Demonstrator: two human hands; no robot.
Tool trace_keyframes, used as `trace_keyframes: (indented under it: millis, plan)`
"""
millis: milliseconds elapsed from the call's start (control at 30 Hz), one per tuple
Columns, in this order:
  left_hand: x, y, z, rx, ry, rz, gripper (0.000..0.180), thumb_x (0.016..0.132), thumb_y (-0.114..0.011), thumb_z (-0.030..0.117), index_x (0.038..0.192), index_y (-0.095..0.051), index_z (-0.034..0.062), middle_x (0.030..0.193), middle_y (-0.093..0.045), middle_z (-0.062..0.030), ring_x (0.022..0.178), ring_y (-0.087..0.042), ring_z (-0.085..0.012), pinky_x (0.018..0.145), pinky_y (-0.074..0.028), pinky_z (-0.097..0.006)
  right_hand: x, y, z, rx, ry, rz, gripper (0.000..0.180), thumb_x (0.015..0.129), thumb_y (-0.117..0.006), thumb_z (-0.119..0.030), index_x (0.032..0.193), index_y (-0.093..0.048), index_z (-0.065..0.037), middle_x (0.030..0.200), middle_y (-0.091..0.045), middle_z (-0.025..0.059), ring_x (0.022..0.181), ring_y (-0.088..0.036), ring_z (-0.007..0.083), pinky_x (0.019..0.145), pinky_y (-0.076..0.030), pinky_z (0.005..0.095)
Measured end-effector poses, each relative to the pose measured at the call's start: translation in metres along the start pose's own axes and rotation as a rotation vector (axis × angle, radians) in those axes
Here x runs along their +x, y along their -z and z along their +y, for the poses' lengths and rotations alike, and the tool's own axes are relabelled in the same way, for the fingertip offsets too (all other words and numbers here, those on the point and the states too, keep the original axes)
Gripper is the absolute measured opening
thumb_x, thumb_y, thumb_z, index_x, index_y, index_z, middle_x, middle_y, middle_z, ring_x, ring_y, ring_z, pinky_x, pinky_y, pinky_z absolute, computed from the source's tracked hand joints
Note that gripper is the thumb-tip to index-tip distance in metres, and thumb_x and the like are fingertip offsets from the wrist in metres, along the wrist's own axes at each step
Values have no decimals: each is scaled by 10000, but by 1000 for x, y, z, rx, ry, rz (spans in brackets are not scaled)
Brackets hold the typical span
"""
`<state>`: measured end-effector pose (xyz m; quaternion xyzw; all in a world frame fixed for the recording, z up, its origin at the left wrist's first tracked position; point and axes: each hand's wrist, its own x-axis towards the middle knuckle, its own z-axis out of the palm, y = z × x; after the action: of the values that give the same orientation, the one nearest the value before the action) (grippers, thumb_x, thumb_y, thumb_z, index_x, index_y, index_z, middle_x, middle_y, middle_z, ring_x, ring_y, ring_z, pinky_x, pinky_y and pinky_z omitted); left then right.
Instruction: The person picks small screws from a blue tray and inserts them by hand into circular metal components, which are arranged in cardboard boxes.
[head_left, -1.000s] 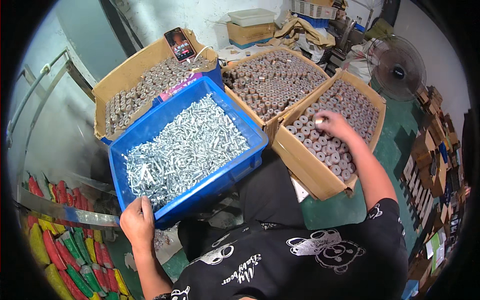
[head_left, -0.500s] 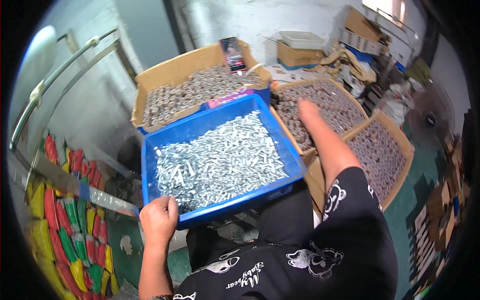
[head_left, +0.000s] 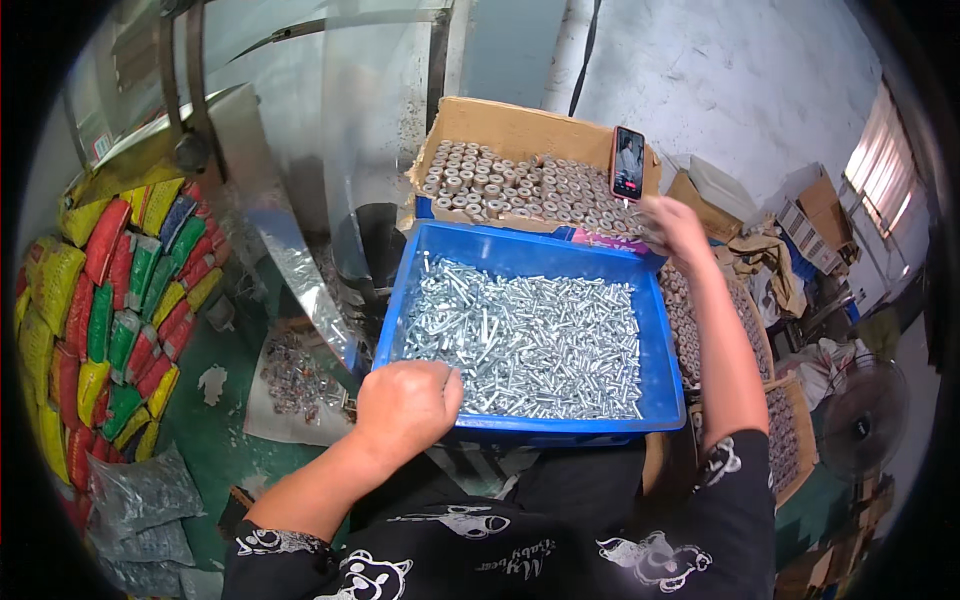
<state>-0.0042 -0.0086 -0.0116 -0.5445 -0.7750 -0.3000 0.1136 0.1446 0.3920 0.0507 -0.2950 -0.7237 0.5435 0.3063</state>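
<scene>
A blue plastic tray (head_left: pixel 540 425) full of small shiny metal pins (head_left: pixel 540 340), perhaps bolts or rivets, sits in front of me. At its near left corner my left hand (head_left: pixel 408 400) is closed like a fist over the rim, its fingertips hidden. My right hand (head_left: pixel 680 232), slightly blurred, hovers by the tray's far right corner with curled fingers; a small greyish blur shows at its fingertips. Just beyond the tray stands an open carton (head_left: pixel 520 122) of ring-ended roller-like parts (head_left: pixel 490 180). A phone (head_left: pixel 627 163) leans upright at that carton's right end.
More roller-like parts (head_left: pixel 686 325) fill cartons right of the tray, under my right forearm. A fan (head_left: pixel 860 425) stands far right. Colourful bundles (head_left: pixel 105 300) are stacked at left, with clear plastic bags (head_left: pixel 145 490) below. Loose pieces (head_left: pixel 300 375) lie on a floor sheet.
My right hand has come up from the right-hand carton to the tray's far right corner. The view has turned rightward and tilted; my left hand stays at the tray's near left corner.
</scene>
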Motion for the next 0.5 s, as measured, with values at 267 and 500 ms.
trace_keyframes:
  millis: [267, 500]
  plan:
    - [6, -4, 3, -90, -27, 1, 281, 808, -613, 225, 587, -582, 55, 589, -589, -139, 555, -598, -333, 523, -486, -439, 125, -210, -5, -1192, 1, 20, 277, 889, -534, -212, 1041, -704, -55, 1150, -648, 166, 1093, -621, 296, 896, -506, 419]
    - [4, 2, 2, -96, -9, 28, 278, 796, -620, 210, 564, -582, 61, 568, -584, -150, 529, -595, -334, 503, -483, -440, 97, -243, -26, -1190, 243, 134, 300, 797, -659, -304, 921, -726, -39, 951, -701, 152, 875, -683, 329, 761, -542, 429]
